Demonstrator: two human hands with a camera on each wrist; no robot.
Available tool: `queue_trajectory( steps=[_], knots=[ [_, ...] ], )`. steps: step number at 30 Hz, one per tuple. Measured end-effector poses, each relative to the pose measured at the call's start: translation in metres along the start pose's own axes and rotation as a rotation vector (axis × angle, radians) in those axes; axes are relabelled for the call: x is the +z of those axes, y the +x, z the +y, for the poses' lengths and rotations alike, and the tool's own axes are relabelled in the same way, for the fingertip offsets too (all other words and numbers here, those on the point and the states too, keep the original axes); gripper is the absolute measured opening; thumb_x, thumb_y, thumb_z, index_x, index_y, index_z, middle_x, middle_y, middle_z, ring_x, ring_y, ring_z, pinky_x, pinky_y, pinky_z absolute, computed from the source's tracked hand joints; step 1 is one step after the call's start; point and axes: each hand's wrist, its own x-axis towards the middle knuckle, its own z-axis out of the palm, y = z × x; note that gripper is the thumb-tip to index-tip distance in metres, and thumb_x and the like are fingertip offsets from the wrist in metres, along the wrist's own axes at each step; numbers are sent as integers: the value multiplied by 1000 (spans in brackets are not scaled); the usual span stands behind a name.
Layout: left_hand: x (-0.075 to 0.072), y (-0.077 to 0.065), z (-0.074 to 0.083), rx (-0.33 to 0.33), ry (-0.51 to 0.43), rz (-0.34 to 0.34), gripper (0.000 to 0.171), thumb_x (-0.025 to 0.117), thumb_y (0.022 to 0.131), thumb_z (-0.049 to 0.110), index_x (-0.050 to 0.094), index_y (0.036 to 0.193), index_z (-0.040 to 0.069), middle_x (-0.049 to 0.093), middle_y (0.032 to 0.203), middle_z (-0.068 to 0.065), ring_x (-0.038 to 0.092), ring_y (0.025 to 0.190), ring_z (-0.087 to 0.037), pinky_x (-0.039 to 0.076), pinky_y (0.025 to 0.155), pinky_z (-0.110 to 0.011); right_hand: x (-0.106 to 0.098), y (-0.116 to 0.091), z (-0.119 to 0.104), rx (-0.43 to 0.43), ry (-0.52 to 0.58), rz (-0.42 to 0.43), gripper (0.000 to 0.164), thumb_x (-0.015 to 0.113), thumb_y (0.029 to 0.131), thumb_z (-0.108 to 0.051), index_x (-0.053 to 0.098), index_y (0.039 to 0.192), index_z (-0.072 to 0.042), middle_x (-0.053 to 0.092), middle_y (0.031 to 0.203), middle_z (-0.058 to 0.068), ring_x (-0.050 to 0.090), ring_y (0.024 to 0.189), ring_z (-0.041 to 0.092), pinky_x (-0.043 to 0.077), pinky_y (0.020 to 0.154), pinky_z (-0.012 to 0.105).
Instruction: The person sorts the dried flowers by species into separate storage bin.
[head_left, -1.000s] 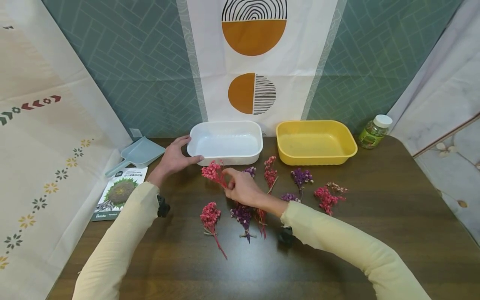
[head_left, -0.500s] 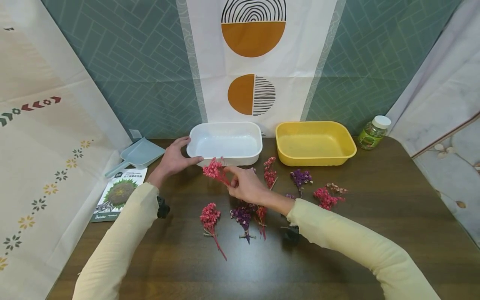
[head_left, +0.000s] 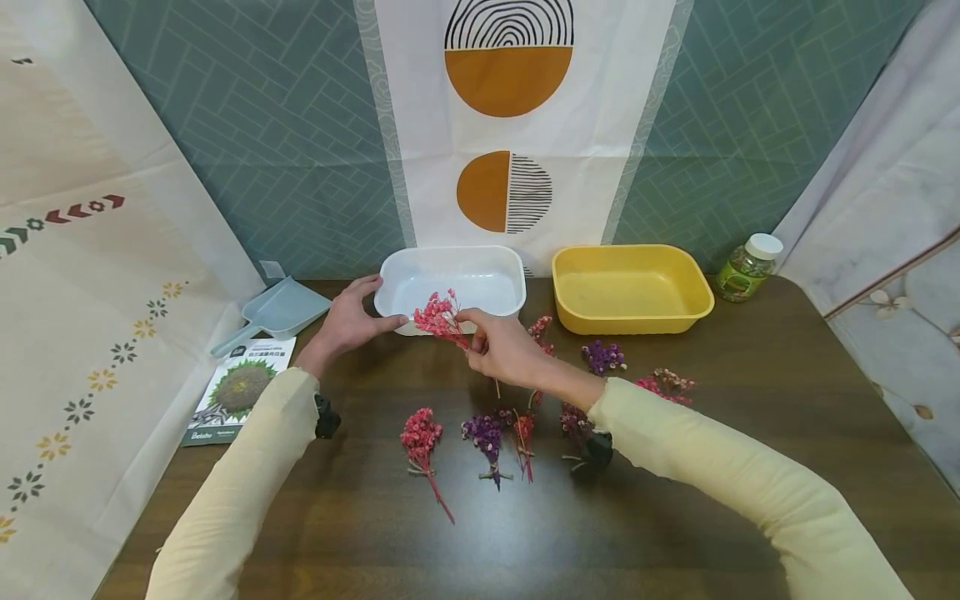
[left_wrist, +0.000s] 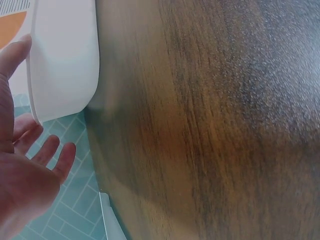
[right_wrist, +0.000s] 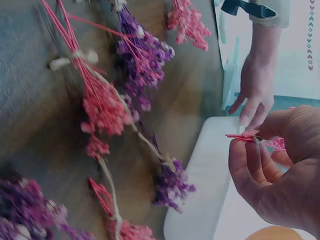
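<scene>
My right hand (head_left: 506,346) pinches the tied stems of a small bunch of pink dried flowers (head_left: 437,317), its heads pointing left over the front rim of the white plastic tub (head_left: 491,287). In the right wrist view, the thumb and fingertips meet at the twine on the pink stems (right_wrist: 245,136). My left hand (head_left: 348,321) spans the tub's left end, thumb at the front rim and fingers spread toward the back corner. The left wrist view shows those fingers (left_wrist: 65,157) loosely extended beside the tub wall. A pink bunch (head_left: 422,435) and a purple bunch (head_left: 484,433) lie nearer on the table.
Several more dried bunches, such as a purple one (head_left: 603,357), lie around and partly under the right forearm. A yellow tub (head_left: 633,323) stands right of the white one, with a lidded jar (head_left: 742,271) beyond. At left are a blue dustpan (head_left: 285,307) and a sunflower packet (head_left: 240,387).
My right hand has moved slightly up and right with the pink bunch, bringing its heads over the white tub's rim. The left hand stays at the tub's end.
</scene>
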Motion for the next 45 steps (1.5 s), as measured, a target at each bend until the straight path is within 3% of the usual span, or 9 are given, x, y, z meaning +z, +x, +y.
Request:
queue_trajectory(
  steps=[5, 13, 33, 45],
  knots=[
    [0, 0, 0, -5, -3, -1, 97, 81, 81, 44, 35, 153, -1, 29, 159, -17, 26, 144, -40, 31, 109, -62, -8, 6, 2, -14, -40, -5, 53, 67, 88, -1, 52, 139, -2, 64, 78, 0, 58, 63, 11, 50, 67, 30],
    [-1, 0, 1, -12, 2, -4, 95, 81, 81, 43, 37, 152, -2, 30, 159, -18, 27, 143, -41, 32, 108, -62, -18, 19, 4, 23, -84, -52, 53, 67, 91, -1, 50, 142, -5, 65, 79, 2, 59, 63, 14, 49, 57, 26],
    [-3, 2, 2, -32, -20, -14, 97, 82, 80, 45, 38, 152, 0, 31, 159, -16, 28, 143, -40, 32, 109, -62, -31, 53, 27, 3, -315, -68, 50, 62, 94, -3, 50, 142, -4, 62, 74, 3, 54, 61, 18, 47, 63, 35],
    [-2, 0, 2, -46, -34, -5, 97, 82, 80, 46, 38, 153, 1, 31, 159, -15, 27, 144, -39, 31, 109, -62, -33, 72, 36, -28, -347, -124, 48, 62, 94, -1, 51, 140, -2, 65, 81, 8, 59, 69, 21, 51, 70, 37]
  ],
)
